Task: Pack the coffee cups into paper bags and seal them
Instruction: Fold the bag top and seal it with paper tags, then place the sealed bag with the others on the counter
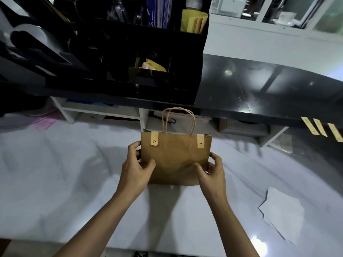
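Observation:
A brown paper bag (174,156) with twisted paper handles (178,119) stands upright on the white counter (74,173) in the middle of the view. Two tan sticker strips with small smiley marks, the left strip (154,138) and the right strip (200,141), fold over its closed top edge. My left hand (136,166) grips the bag's left side, thumb on the front face. My right hand (212,170) grips the right side the same way. No coffee cup is visible; the bag's inside is hidden.
A black organiser (130,52) holding yellow sleeves and packets stands on the dark raised ledge (259,93) behind the bag. Three spare tan sticker strips (322,128) hang from that ledge's right edge. White paper sheets (282,212) lie on the counter at right.

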Available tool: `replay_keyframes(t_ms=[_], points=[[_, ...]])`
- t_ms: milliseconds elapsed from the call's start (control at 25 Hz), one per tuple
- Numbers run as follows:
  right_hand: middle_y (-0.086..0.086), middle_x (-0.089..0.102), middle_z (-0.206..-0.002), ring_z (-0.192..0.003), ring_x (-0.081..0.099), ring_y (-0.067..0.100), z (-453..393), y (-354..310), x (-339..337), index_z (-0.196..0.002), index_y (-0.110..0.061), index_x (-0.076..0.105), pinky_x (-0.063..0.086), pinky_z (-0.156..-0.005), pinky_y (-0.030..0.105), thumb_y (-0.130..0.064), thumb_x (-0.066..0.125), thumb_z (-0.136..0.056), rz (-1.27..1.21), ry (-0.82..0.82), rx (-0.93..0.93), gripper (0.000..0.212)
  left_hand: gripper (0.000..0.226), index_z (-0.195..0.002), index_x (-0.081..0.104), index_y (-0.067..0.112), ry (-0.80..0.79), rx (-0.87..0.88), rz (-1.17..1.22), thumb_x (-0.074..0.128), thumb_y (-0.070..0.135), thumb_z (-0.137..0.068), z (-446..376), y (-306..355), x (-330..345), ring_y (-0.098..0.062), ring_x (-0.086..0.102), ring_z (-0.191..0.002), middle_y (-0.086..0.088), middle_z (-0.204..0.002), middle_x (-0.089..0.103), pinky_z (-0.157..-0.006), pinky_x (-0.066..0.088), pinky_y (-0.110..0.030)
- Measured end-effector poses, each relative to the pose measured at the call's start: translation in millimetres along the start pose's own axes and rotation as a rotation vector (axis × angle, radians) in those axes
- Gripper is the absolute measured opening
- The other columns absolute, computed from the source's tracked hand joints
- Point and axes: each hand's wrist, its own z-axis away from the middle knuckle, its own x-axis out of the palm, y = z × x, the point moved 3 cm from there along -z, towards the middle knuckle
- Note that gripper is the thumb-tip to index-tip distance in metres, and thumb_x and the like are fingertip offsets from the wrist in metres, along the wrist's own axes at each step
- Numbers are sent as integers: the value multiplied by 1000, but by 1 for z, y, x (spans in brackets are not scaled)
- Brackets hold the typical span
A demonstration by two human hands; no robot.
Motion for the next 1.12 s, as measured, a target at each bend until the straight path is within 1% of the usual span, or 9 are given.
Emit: replay_keyframes(t_ms=[120,200,320,440,560,680,840,960,1120], points=[[-8,70,-117,-105,65,7,6,-5,4,-135,-49,46,50,-78,25,-30,72,-90,-39,33,-28,55,63,-122,35,59,-32,15,13,74,25,-86,-7,3,-5,18,56,-92,16,-112,57,-62,44,-5],[-6,70,-120,-109,65,11,9,-10,6,-138,-51,44,50,-81,24,-30,73,-91,-60,66,-49,59,65,-129,36,55,-79,39,34,74,23,-88,-12,4,-7,22,54,-93,16,-115,56,-62,45,-2],[-8,71,-115,-105,66,7,15,-15,5,-136,-56,45,50,-80,24,-31,72,-91,-65,129,-82,59,71,-146,33,45,-148,62,51,71,22,-92,-19,7,-6,4,57,-103,10,-129,50,-74,45,-9],[-7,70,-105,-97,66,4,24,-17,-1,-137,-58,45,49,-79,22,-30,71,-91,-61,195,-101,60,69,-150,30,43,-199,87,64,67,22,-95,-22,14,1,-14,52,-117,10,-133,46,-87,47,-28],[-11,70,-108,-96,66,-1,31,-13,-12,-136,-62,45,49,-77,19,-30,72,-92,-57,250,-83,61,67,-151,30,39,-244,118,58,65,20,-96,-23,22,13,-15,49,-122,12,-131,44,-98,48,-36],[-10,70,-111,-98,65,-5,39,-10,-26,-136,-63,45,50,-79,20,-30,72,-92,-62,303,-58,61,67,-151,32,36,-286,160,51,65,16,-96,-20,31,27,-11,46,-121,13,-133,44,-101,47,-36],[-10,69,-111,-100,64,-3,49,-4,-50,-136,-63,44,49,-80,20,-31,72,-92,-72,364,-31,61,66,-150,33,42,-340,190,44,63,15,-97,-12,40,48,-3,49,-111,8,-135,43,-92,48,-29],[-13,69,-113,-101,63,-7,58,-1,-67,-136,-64,44,50,-81,22,-31,72,-93,-100,410,-25,61,71,-153,28,42,-373,213,72,62,14,-97,0,48,62,-8,51,-121,8,-141,45,-95,51,-32],[-15,70,-113,-102,63,-7,74,1,-87,-137,-63,44,50,-83,23,-30,72,-94,-139,448,-30,61,67,-153,29,39,-359,222,100,62,18,-98,17,62,73,23,47,-108,20,-132,51,-88,45,-15]])
